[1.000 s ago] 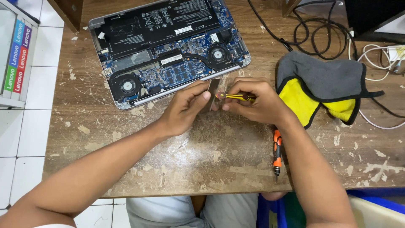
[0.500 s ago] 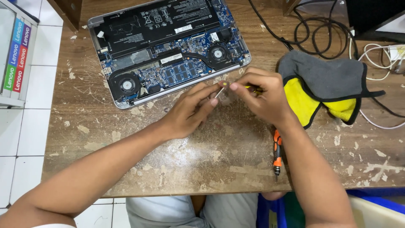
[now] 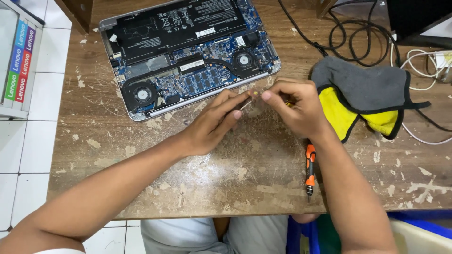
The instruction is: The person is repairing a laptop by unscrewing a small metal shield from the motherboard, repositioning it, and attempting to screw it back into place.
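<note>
While the open laptop lies at the back of the worn table, a tiny metal part is pinched between the left hand and the right hand — both closed on it. It looks light, stiff and slippery — best held by its ends.

Both hands have drifted up toward the near edge of the opened laptop. The right hand has rolled over, so the yellow tool it showed a second ago is now mostly hidden behind its fingers. The left hand has stretched its fingertips out to meet the right thumb, pinching a small pale piece between them.
</note>
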